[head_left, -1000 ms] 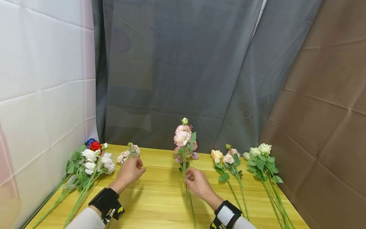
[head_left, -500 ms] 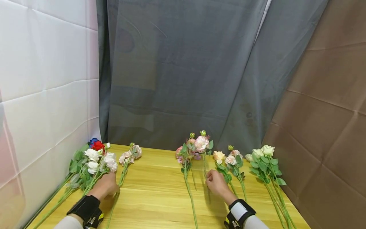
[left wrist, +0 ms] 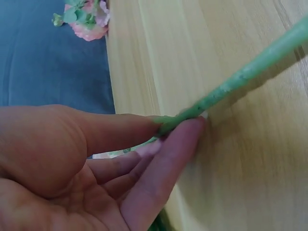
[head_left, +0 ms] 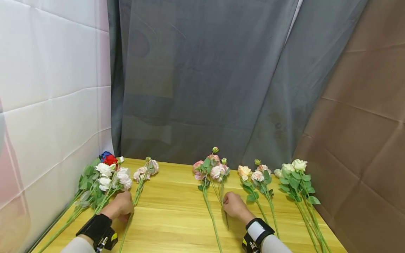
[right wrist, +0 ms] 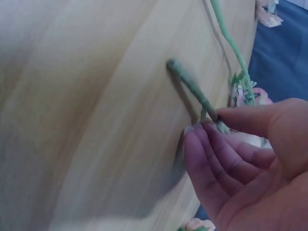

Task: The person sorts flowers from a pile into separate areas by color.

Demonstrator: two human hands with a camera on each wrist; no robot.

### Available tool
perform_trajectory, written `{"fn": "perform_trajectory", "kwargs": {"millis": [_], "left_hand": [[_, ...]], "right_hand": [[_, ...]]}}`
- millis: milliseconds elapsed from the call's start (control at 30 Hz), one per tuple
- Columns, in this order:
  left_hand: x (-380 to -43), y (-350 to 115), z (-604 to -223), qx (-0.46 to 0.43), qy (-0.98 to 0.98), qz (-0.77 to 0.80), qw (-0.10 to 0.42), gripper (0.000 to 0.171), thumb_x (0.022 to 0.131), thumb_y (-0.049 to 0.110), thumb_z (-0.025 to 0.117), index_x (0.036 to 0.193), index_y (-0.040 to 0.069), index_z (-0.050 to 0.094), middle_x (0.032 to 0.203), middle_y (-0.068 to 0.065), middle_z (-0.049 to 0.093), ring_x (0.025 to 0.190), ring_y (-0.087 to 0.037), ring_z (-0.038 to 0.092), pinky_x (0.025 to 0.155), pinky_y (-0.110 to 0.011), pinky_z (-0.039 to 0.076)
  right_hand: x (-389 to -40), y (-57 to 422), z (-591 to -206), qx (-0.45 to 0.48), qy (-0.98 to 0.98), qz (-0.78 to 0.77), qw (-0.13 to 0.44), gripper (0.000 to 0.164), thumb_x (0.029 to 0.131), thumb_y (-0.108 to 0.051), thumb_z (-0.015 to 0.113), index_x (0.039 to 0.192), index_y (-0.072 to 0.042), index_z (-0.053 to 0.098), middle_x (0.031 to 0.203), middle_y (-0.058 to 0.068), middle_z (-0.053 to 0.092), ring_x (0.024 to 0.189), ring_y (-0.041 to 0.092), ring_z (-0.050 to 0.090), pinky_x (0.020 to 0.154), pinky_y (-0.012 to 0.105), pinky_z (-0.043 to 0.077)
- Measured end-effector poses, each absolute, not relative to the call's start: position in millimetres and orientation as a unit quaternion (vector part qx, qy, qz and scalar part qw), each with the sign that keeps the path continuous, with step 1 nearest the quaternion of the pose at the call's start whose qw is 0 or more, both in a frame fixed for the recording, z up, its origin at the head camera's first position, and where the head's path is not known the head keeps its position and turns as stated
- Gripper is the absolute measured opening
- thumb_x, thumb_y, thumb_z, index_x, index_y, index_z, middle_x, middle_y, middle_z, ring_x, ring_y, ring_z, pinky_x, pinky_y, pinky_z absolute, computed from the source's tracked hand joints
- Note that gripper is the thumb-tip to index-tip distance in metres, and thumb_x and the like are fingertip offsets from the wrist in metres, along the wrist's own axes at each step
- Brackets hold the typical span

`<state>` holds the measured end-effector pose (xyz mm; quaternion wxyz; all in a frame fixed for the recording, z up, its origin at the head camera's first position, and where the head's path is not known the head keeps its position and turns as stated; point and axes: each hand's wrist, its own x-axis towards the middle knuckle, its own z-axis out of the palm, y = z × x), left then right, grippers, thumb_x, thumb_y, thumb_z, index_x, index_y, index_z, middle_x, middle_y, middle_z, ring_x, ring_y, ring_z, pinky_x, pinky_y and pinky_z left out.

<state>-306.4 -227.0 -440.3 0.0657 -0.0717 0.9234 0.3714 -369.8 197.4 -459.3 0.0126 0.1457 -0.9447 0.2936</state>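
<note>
My left hand (head_left: 121,205) pinches the green stem (left wrist: 226,89) of a pale pink artificial flower (head_left: 146,170) between thumb and fingertips, low over the table at the left. Its blooms lie toward the back edge. At centre right, my right hand (head_left: 235,205) pinches the stem (right wrist: 192,89) of a light pink artificial flower (head_left: 219,171), near the stem's cut lower end. That flower lies just right of another pink flower stem (head_left: 209,207), and their blooms overlap in the head view.
White flowers (head_left: 104,170), with a red bloom (head_left: 110,160) and a blue one behind, lie at the left. To the right are a peach rose (head_left: 244,172), a pale pink flower (head_left: 257,175) and cream-white roses (head_left: 292,168). Grey curtain (head_left: 196,88) hangs behind the table (head_left: 171,218).
My left hand has moved down to the left flower's stem and now pinches it. The right hand has shifted its pink flower rightward and lowered it beside the other pink one.
</note>
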Motion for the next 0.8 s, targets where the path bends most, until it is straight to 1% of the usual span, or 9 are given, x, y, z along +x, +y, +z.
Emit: {"fn": "perform_trajectory", "kwargs": {"millis": [100,233,300,433,533,667,800], "left_hand": [[-305,-230,-441,-0.063,0.912,0.401,0.054,0.013,0.081,-0.015,0.062,0.081,-0.006,0.053,0.076,-0.019,0.054,0.055,-0.025,0.063,0.052,-0.037,0.059],[-303,-232,-439,-0.052,0.909,0.412,0.036,0.017,0.079,-0.013,0.062,0.071,-0.001,0.053,0.067,-0.015,0.057,0.051,-0.022,0.064,0.048,-0.034,0.056],[-303,-231,-436,-0.047,0.909,0.413,0.031,0.023,0.079,-0.013,0.061,0.066,0.003,0.051,0.064,-0.012,0.058,0.050,-0.021,0.065,0.048,-0.033,0.056],[-301,-224,-431,-0.035,0.896,0.442,0.026,0.034,0.081,-0.013,0.059,0.059,0.009,0.043,0.061,-0.006,0.052,0.054,-0.020,0.064,0.054,-0.035,0.059],[-301,-219,-428,-0.024,0.884,0.466,0.018,0.033,0.081,-0.014,0.056,0.061,0.008,0.042,0.064,-0.008,0.050,0.058,-0.021,0.064,0.057,-0.037,0.061],[-301,-212,-427,-0.011,0.875,0.484,0.000,0.024,0.080,-0.013,0.054,0.066,0.004,0.047,0.069,-0.011,0.053,0.061,-0.022,0.064,0.057,-0.039,0.061],[-302,-205,-428,0.006,0.868,0.496,-0.020,0.022,0.080,-0.013,0.054,0.069,0.004,0.046,0.066,-0.004,0.044,0.060,-0.019,0.058,0.057,-0.038,0.061]], "right_hand": [[-371,197,-461,0.146,-0.947,0.285,-0.004,0.010,0.089,0.001,0.069,0.097,0.001,0.064,0.085,0.008,0.063,0.073,0.020,0.059,0.063,0.036,0.048],[-372,195,-459,0.143,-0.951,0.276,-0.003,0.011,0.090,-0.005,0.072,0.097,-0.002,0.064,0.091,0.008,0.065,0.080,0.022,0.062,0.066,0.040,0.051],[-372,195,-458,0.142,-0.952,0.272,-0.001,0.011,0.092,-0.010,0.071,0.098,-0.003,0.065,0.093,0.009,0.067,0.080,0.022,0.063,0.065,0.040,0.051],[-371,195,-456,0.135,-0.954,0.268,0.006,0.015,0.098,-0.018,0.066,0.103,-0.004,0.066,0.091,0.008,0.068,0.076,0.019,0.062,0.061,0.037,0.049],[-369,195,-455,0.128,-0.954,0.270,0.020,0.019,0.100,-0.021,0.062,0.107,-0.003,0.066,0.090,0.008,0.068,0.074,0.018,0.061,0.060,0.036,0.048],[-366,195,-451,0.122,-0.953,0.272,0.046,0.023,0.101,-0.020,0.061,0.112,-0.001,0.065,0.089,0.007,0.068,0.071,0.017,0.060,0.060,0.036,0.047],[-362,191,-446,0.115,-0.953,0.275,0.060,0.025,0.101,-0.021,0.060,0.116,-0.002,0.065,0.089,0.006,0.068,0.069,0.016,0.060,0.058,0.035,0.047]]}}
